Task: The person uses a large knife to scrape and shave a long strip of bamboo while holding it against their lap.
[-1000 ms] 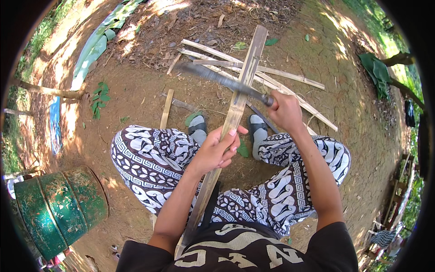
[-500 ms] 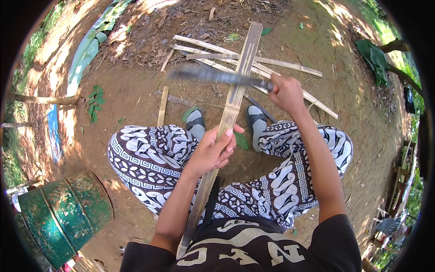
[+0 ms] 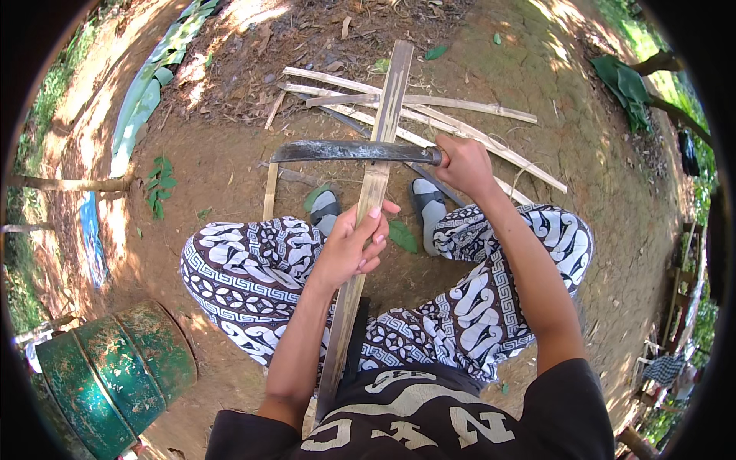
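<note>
My left hand [image 3: 346,251] is wrapped round a long bamboo slat [image 3: 373,185] at about its middle. The slat slopes away from me, its near end against my shirt and its far end raised over the ground. In my right hand [image 3: 466,165] is the handle of a machete [image 3: 326,151], gripped in a fist. Its dark, worn blade points left and lies across the slat, a short way beyond my left hand. Whether the edge has bitten into the bamboo cannot be seen.
Several split bamboo strips [image 3: 468,111] lie crossed on the bare earth beyond my feet. A rusty green drum [image 3: 115,376] stands at the lower left. Long green leaves [image 3: 142,115] lie at the far left, and a branch with a big leaf [image 3: 625,88] juts in from the right.
The machete was blurred in motion and now shows sharp, a little lower and turned more level across the slat. The slat's far end has swung left.
</note>
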Demonstrator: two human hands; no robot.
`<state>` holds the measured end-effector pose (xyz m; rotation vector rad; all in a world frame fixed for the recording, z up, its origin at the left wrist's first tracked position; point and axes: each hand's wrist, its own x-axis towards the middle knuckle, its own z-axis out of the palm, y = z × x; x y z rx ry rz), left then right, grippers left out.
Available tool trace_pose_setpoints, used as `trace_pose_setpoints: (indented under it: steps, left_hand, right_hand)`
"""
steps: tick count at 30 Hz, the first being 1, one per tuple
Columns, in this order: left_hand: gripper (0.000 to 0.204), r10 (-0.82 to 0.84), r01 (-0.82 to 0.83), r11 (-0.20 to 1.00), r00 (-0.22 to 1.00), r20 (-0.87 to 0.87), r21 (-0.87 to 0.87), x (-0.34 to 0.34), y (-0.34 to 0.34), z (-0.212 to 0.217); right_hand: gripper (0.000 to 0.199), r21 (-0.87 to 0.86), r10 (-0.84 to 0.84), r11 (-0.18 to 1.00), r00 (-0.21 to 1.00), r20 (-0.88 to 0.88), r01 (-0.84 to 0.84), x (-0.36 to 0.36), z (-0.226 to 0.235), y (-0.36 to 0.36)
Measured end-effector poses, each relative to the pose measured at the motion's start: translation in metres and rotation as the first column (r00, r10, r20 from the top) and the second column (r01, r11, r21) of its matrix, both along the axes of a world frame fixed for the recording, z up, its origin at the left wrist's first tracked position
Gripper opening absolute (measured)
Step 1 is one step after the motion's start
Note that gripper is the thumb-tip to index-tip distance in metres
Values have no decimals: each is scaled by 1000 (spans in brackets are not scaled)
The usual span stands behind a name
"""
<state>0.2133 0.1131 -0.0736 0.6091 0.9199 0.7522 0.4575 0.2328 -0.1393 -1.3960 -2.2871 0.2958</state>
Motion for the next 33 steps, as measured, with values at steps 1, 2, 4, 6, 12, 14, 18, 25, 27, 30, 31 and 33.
trace_pose_setpoints:
  steps: [1, 2, 4, 6, 12, 14, 18, 25, 27, 30, 31, 33]
  left_hand:
    - [38, 1, -1, 1000, 1000, -11, 2, 0, 1, -1]
    - [38, 5, -5, 1000, 1000, -6, 11, 1, 1, -1]
    - [37, 6, -6, 1000, 1000, 0, 26, 0, 1, -2]
    - [37, -17, 17, 1000, 1000, 24, -8, -4, -8, -5]
    - [39, -8, 8, 1000, 999, 48, -2, -7, -12, 3]
    - [41, 25, -26, 999, 997, 72, 21, -8, -5, 2]
    - [41, -11, 12, 1000, 996, 91, -4, -7, -2, 5]
    - [41, -55, 60, 998, 986, 155, -29, -11, -18, -1]
    - [41, -89, 97, 994, 985, 148, -46, -12, -25, -5]
    - [42, -51, 58, 998, 976, 211, -26, -15, -19, -8]
    - [42, -31, 36, 999, 971, 237, -20, -16, -17, -8]
    - [43, -49, 54, 998, 973, 227, -15, -16, -17, -8]
  right_hand:
    - [11, 19, -3, 1000, 1000, 4, 3, 1, -1, 1]
    - [10, 38, -6, 999, 1000, 7, 6, 1, -1, 3]
    - [9, 33, -83, 996, 996, 24, 82, 1, -3, 6]
    - [11, -7, -220, 975, 973, 64, 221, 7, -10, 15]
    - [14, -79, -361, 931, 932, -38, 357, 26, 5, 26]
    - [7, -109, -193, 977, 979, -65, 185, 7, 12, 3]
    - [6, -4, 52, 999, 998, -41, -52, -19, 28, -24]
    - [7, 1, -266, 964, 964, 9, 266, 13, 14, 16]
    - [8, -26, -321, 947, 947, -25, 320, 17, 12, 19]
    - [8, -182, -247, 956, 967, -68, 231, 2, 16, 4]
    - [8, -113, -152, 983, 986, -64, 144, -4, 18, -5]
    - [9, 23, 33, 999, 999, -39, -32, -11, 21, -21]
